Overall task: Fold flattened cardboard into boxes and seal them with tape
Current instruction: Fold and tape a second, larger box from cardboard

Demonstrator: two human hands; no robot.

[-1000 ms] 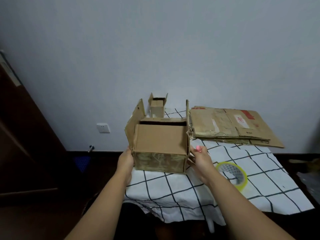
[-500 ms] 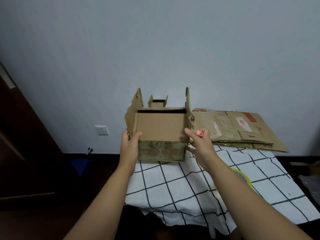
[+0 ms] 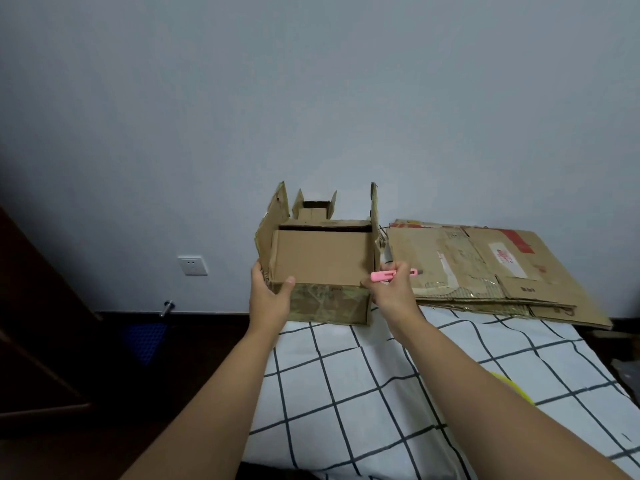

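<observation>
**Box held up by both hands, one flap folded in**

Box (image 3: 320,271) is the landmark in the head view, the only view there is. It is lifted at the near-left edge of the worktop (image 3: 363,375), which wears a white cloth with a black grid. One long flap is folded over its opening, facing the camera; the two side flaps stand up on either side of it, and a dark gap shows along the far edge, so the top is not yet closed.

The left hand (image 3: 268,299) cups the box's left lower corner, thumb pressed on the folded flap's bottom edge, fingers wrapped behind. That grip probably both carries the weight and keeps the flap from springing back.

The right hand (image 3: 391,292) is at the box's right corner, its thumb tip near the flap's edge. Its fingers pinch a pink cutter (image 3: 393,274) (kept ready, I would guess, for slicing tape), so only part of the hand is free to steady the cardboard.

Behind the box, a smaller open box (image 3: 313,211) stands by the wall. Right of the box lies a stack of flattened cardboard (image 3: 485,271), presumably the supply waiting to be folded. Nearer than the box and to its right, a yellow sliver of the tape roll (image 3: 516,391) shows past the right forearm.
</observation>
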